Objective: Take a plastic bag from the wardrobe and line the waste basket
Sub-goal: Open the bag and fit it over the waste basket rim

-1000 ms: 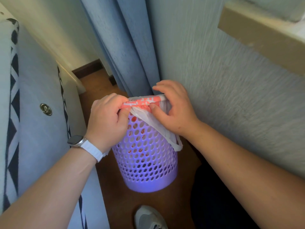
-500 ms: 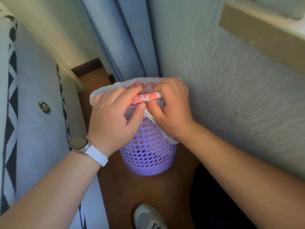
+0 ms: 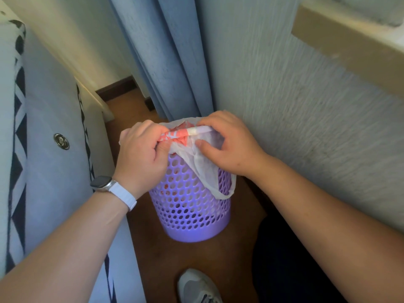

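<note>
A purple perforated waste basket [image 3: 188, 211] stands on the brown floor in a narrow gap. A thin white plastic bag with red print [image 3: 204, 169] sits in its mouth, and a loose handle loop hangs down the outside on the right. My left hand [image 3: 142, 154] is clenched on the red-printed edge of the bag at the near left of the rim. My right hand [image 3: 227, 143] pinches the same rolled edge at the right, thumb pressing the film against the basket. The rim under my hands is hidden.
A grey and white patterned sofa or bed side [image 3: 50, 149] closes in on the left. A textured wall [image 3: 306, 106] and a blue curtain [image 3: 175, 57] stand behind and to the right. A beige ledge [image 3: 349, 40] juts out above. My grey shoe [image 3: 196, 287] rests near the basket.
My hands have spread apart along the bag's edge, and the right hand has moved toward the right side of the rim. The bag's loop hangs lower on the outside.
</note>
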Motion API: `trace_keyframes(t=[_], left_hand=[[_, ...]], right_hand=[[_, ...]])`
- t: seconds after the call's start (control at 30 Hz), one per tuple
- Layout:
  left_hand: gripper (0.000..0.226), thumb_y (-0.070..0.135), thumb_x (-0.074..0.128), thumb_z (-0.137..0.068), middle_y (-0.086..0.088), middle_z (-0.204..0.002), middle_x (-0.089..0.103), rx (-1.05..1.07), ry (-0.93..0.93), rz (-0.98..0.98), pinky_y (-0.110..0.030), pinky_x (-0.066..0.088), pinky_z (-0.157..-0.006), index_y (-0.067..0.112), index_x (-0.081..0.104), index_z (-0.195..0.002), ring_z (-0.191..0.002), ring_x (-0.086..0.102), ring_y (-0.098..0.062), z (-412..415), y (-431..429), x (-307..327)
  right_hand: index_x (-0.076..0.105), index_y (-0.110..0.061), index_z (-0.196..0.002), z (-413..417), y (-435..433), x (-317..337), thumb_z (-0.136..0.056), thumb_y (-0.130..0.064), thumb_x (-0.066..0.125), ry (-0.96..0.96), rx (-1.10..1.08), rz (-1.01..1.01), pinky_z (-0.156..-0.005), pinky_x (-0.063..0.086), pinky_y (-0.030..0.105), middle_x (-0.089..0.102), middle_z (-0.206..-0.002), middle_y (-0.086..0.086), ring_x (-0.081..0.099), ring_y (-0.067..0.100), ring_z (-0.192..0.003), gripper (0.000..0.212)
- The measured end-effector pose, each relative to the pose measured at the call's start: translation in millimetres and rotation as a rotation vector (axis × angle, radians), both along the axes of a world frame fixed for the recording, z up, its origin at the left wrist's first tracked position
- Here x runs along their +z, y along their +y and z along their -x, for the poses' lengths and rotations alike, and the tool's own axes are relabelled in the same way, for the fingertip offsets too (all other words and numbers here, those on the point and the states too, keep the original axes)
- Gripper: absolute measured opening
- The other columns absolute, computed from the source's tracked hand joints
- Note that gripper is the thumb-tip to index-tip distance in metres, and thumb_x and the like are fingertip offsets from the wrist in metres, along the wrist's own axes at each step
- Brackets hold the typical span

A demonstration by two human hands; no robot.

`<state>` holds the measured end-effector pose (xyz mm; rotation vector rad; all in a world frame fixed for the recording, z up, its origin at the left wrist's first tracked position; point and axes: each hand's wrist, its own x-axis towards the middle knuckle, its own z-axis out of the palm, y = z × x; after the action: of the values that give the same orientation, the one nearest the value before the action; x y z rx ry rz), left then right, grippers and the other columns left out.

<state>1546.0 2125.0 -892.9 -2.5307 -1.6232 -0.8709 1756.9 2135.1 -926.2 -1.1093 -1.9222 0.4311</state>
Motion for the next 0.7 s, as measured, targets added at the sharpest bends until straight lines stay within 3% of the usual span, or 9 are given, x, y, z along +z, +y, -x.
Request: trace_keyframes(t=[0.17,0.47,0.7], left_hand=[[0.013,0.018,0.050,-0.088,0.001,-0.077,0.053,-0.020,0.046,-0.020,-0.030,0.026,-0.076,0.012,0.060,-0.084,-0.079,0.048,-0.022,8,0,-21],[0.021,0.028,0.051,-0.091,0.002,-0.091,0.071,0.018,0.240,0.191,-0.035,0.037,-0.081,0.020,0.070,-0.095,-0.090,0.061,-0.025,35,-8,-64],[0.024,0.031,0.049,-0.089,0.000,-0.085,0.071,0.024,0.224,0.314,-0.027,0.035,-0.068,0.019,0.070,-0.090,-0.076,0.060,-0.024,46,-16,-84]], right_hand=[[0.066,-0.009,-0.087,7,0,-15,-0.083,-0.023,0.070,-0.128,-0.060,-0.056,-0.077,0.043,0.044,0.062,-0.081,0.008,0.058,0.032,-0.080,0.015],[0.064,-0.008,-0.084,27,-2,-63,-0.080,-0.014,0.069,-0.378,-0.066,-0.017,-0.086,0.036,0.040,0.064,-0.087,0.013,0.058,0.035,-0.083,0.009],[0.064,-0.012,-0.087,39,-5,-78,-0.085,-0.018,0.068,-0.492,0.057,0.054,-0.088,0.044,0.044,0.066,-0.087,0.009,0.060,0.033,-0.086,0.007]])
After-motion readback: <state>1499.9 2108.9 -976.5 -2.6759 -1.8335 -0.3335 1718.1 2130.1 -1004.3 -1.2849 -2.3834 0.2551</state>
